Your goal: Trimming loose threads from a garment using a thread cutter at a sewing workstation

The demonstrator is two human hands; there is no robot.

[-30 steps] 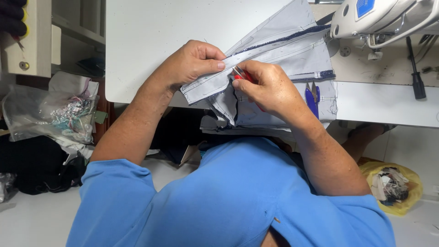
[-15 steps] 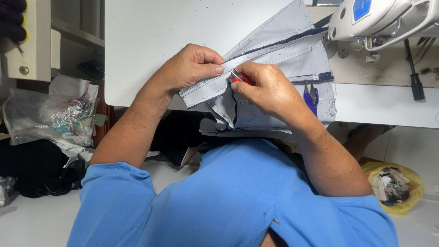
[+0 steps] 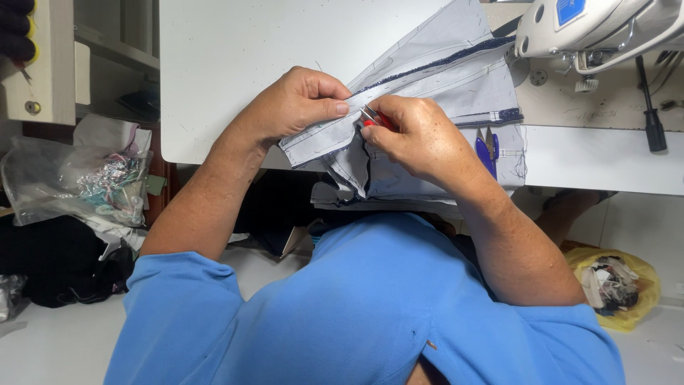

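A pale grey garment piece (image 3: 456,78) with a dark blue seam lies over the front edge of the white table (image 3: 235,64). My left hand (image 3: 296,103) pinches the fabric's folded edge between thumb and fingers. My right hand (image 3: 420,139) grips a small red-handled metal tool (image 3: 370,117), its tip against the seam right beside my left thumb. Both hands nearly touch. More of the fabric hangs below the table edge toward my lap.
A white sewing machine (image 3: 598,28) stands at the back right, a blue-handled thread snip (image 3: 487,151) beside my right wrist. A clear bag of scraps (image 3: 78,185) sits on the left, a yellow bag of offcuts (image 3: 616,285) on the floor right, a black screwdriver (image 3: 652,107) near the machine.
Both hands stay on the seam; the view has shifted slightly, and the right hand's tool has edged a little along the fabric.
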